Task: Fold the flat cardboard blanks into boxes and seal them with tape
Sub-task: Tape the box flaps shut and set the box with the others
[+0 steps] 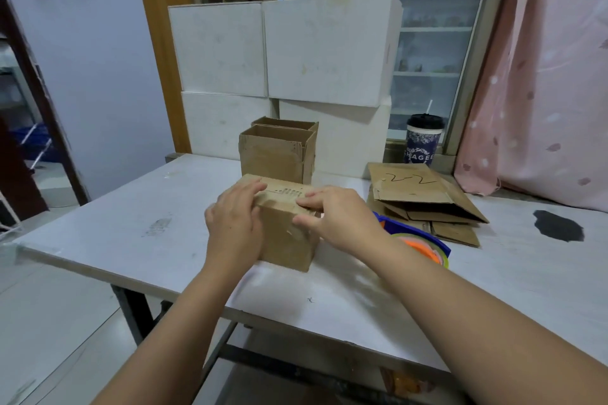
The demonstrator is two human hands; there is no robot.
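Note:
A small brown cardboard box (285, 233) stands on the white table (138, 227) with its top flaps folded down. My left hand (235, 223) lies on its left side and top edge, fingers pressing the flap. My right hand (335, 215) presses the top from the right, thumb on the front face. Behind it stand two open-topped folded boxes (273, 158). A stack of flat cardboard blanks (424, 204) lies to the right. A blue tape dispenser (424, 246) with an orange roll sits just behind my right forearm, partly hidden.
Large white boxes (296, 52) are stacked against the window at the back. A dark lidded drink cup (422, 140) stands on the sill. A pink curtain (543, 76) hangs at the right. A black patch (557, 225) marks the table. A person's head shows behind the boxes.

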